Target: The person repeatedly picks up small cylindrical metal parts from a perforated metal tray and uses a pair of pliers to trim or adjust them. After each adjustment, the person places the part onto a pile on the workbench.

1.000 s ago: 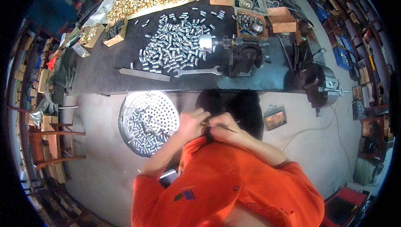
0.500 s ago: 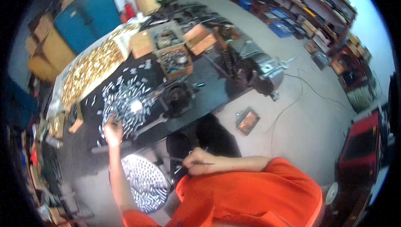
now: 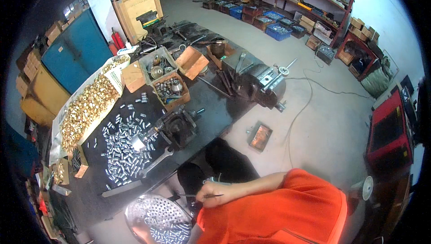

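Observation:
My right hand is closed around a thin dark rod-like tool in front of my body. Beside it, below the bench edge, is a round metal pan with a perforated face, with many small shiny metal cylinders gathered in its lower part. A pale, smeared part of my left hand shows at the pan's lower left; its fingers cannot be made out. On the dark bench lies a loose spread of similar metal cylinders. A wrench and a flat metal bar rest along the spread's near side.
Brass-coloured fittings cover a white sheet at the bench's left. A clamping device, boxes of metal parts and a vise stand farther right. A small lamp-like box and a cable lie on the floor.
My left hand has left the cylinders on the bench and come down to the pan's lower left. The view has shifted. My right hand still grips the rod-like tool.

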The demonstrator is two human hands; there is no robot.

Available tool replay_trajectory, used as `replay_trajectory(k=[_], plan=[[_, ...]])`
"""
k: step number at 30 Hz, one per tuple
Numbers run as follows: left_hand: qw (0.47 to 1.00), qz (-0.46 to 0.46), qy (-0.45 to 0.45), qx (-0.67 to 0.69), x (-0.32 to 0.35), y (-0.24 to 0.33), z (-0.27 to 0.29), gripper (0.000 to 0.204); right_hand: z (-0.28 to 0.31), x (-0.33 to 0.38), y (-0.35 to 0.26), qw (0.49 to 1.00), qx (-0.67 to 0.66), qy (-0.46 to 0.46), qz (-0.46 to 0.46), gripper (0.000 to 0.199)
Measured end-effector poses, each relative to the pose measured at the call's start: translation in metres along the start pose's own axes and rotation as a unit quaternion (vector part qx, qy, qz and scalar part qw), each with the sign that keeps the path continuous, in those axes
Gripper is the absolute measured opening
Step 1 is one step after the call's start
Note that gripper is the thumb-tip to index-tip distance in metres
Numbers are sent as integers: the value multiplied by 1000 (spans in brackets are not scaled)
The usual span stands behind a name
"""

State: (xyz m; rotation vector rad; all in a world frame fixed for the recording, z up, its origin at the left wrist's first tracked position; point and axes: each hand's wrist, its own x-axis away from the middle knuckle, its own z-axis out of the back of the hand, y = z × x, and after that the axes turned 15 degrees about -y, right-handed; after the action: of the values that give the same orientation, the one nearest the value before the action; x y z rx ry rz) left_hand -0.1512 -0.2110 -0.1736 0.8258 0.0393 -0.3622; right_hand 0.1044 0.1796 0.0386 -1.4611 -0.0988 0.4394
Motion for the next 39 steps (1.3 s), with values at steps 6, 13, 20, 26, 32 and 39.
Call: replay_trajectory(k=[6, 13, 20, 26, 32, 39], plan=[[961, 217, -134, -105, 76, -39, -8, 18, -5, -8, 3, 1000, -16, -5, 25, 16], [928, 203, -249, -187, 96, -50, -54, 17, -13, -8, 16, 999, -23, -3, 34, 17], [922, 213, -266, -185, 87, -54, -60, 16, -10, -5, 13, 999, -12, 5, 35, 17], [926, 229, -264, -146, 75, -50, -58, 15, -12, -4, 15, 999, -1, 12, 41, 18], [929, 286, -234, 26, 61, -38, -43, 14, -5, 0, 6, 999, 2, 16, 29, 17], [857, 307, -242, 337, 48, 34, -23, 21, -6, -3, 6, 1000, -28, -3, 8, 17]])
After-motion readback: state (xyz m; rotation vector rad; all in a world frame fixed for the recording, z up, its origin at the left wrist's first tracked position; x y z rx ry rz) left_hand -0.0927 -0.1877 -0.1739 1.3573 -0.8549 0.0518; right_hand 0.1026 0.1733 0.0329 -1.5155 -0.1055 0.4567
